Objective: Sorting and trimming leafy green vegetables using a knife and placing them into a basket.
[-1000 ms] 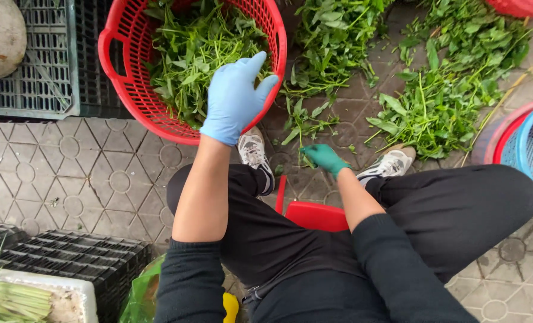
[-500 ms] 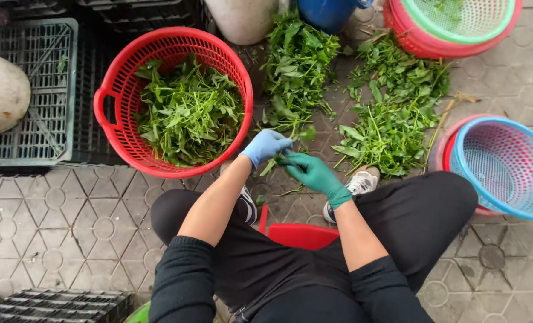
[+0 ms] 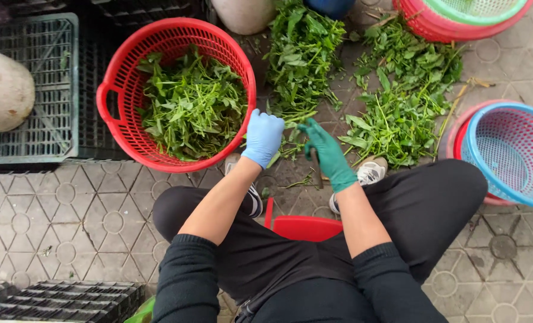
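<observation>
Here your left hand (image 3: 263, 137), in a pale blue glove, is curled around the stems of a small bunch of leafy green stalks (image 3: 293, 116), and your right hand (image 3: 326, 152), in a dark green glove, closes on the same bunch from the other side, with something thin and dark, perhaps a small blade, running down from its palm; I cannot tell for sure. The bunch lies low over the paved floor (image 3: 69, 209), just in front of your shoes, between the round red plastic basket (image 3: 114, 90) of picked greens on your left and the loose heap of uncut green stalks (image 3: 398, 101) on your right. Its long axis runs roughly across you, tilting up slightly to the right, cut ends toward your left palm and leaves toward the heap. Keep both grips near the stems, not the leaves, so nothing bruises, and keep the stalks parallel. Further out on the right sits a blue plastic basket nested in a red one (image 3: 511, 152).
</observation>
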